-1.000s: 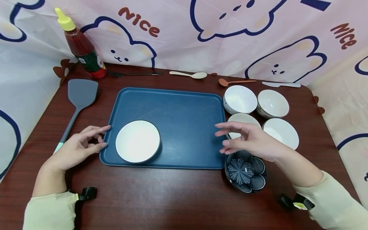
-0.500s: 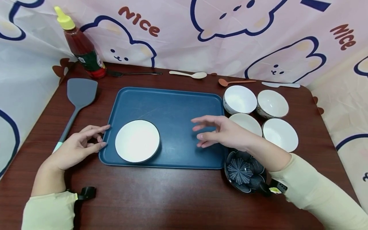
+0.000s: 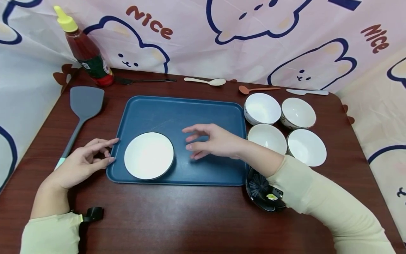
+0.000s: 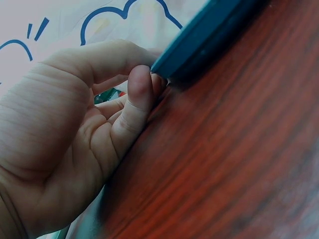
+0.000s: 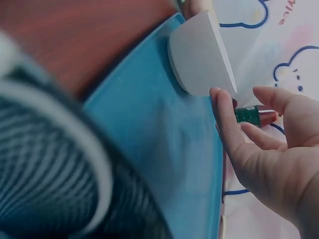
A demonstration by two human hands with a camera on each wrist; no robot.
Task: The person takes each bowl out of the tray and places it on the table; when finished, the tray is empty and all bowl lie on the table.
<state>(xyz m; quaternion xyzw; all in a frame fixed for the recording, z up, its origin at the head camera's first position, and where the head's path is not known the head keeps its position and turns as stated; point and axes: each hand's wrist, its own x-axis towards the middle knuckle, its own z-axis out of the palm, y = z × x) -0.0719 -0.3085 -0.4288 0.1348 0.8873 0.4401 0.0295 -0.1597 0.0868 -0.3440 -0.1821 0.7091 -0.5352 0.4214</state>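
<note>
On the blue tray [image 3: 209, 173], toward its left end, stands a white bowl [image 3: 149, 155]; the right wrist view shows the bowl [image 5: 201, 55] from the side. My left hand [image 3: 80, 163] holds the tray's left rim, its index finger and thumb at the edge; in the left wrist view its fingers [image 4: 140, 87] are bent in against the tray rim [image 4: 184, 37]. Over the middle of the tray hovers my right hand [image 3: 215, 141], fingers parted and holding nothing, pointing at the bowl from its right.
Several white bowls [image 3: 262, 108] cluster right of the tray. Under my right forearm is a dark patterned bowl [image 3: 258, 187], partly covered. A grey spatula [image 3: 86, 102] lies at left, a sauce bottle [image 3: 90, 60] behind it. Cutlery, including a white spoon [image 3: 217, 82], lines the back edge.
My right hand has moved left from above the bowls at right to over the middle of the tray, closer to the white bowl. My left hand stays at the tray's rim.
</note>
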